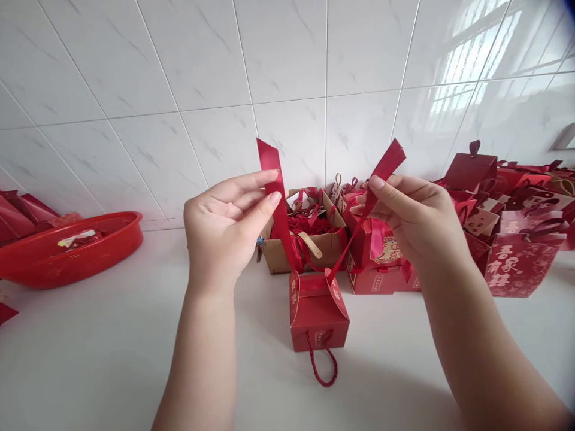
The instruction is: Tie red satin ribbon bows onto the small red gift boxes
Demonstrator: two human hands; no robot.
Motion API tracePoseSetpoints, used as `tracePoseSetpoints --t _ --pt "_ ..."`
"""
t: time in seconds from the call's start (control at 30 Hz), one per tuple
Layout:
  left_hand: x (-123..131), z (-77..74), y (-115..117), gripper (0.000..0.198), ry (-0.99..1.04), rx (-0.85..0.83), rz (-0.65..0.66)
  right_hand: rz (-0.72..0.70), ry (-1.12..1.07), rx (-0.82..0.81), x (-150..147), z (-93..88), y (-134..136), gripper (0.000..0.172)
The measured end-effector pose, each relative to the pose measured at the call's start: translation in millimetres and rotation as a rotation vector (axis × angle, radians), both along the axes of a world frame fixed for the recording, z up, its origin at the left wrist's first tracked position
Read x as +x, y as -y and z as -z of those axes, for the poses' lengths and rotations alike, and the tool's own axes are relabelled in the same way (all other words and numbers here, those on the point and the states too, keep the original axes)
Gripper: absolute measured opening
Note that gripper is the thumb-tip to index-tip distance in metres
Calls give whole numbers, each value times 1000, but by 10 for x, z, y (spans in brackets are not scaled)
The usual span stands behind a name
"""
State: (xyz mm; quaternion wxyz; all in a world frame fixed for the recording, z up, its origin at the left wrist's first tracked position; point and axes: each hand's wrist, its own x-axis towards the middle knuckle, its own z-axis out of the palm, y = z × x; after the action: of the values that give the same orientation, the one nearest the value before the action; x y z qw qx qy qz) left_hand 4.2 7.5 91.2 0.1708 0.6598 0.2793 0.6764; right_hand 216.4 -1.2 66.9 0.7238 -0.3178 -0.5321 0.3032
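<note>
A small red gift box stands on the white counter, its two top flaps raised and a red cord handle hanging over its front. A red ribbon runs through the flaps and comes up in two ends. My left hand pinches the left end between thumb and fingers, above and to the left of the box. My right hand pinches the right end, which slants up from the box to the hand.
Behind the box sits a brown cardboard carton full of ribbons and tags. Several finished red gift boxes crowd the right side. A red plastic basket lies at the left by the tiled wall.
</note>
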Motion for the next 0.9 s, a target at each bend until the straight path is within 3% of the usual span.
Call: tracePoseSetpoints --t 0.23,0.53,0.77,0.9 --pt "-16 -56 56 20 -42 -56 13 47 11 -10 13 -2 8 22" --pt "9 -15 39 18 25 16 -45 -44 -55 -19 26 -25 23 21" --pt "46 -32 54 30 64 -60 95 -39 -40 -30 11 -12 6 20" --pt "91 -20 56 26 98 -58 103 -81 -64 -30 -6 -16 15 15"
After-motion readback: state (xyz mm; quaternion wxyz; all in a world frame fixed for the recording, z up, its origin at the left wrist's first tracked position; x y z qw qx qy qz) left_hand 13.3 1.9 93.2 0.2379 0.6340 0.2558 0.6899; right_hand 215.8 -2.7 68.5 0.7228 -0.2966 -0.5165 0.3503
